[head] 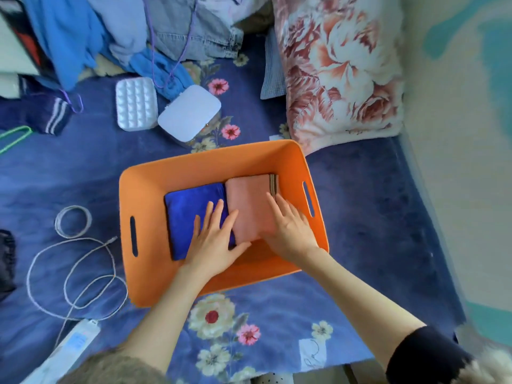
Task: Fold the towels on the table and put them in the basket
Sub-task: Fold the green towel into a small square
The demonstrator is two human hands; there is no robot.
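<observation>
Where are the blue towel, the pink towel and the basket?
blue towel [191, 209]: head view, its bare top, above the fingers.
pink towel [248, 200]: head view, middle of its folded face.
basket [210, 162]: head view, inside of its far wall.

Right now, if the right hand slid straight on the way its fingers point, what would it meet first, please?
Probably the striped edge of the pink towel under the right hand, then the orange basket far wall; depth is unclear.

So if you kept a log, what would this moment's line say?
stage: placing | left hand: flat on blue towel | right hand: flat on pink towel | both folded, side by side in orange basket
</observation>
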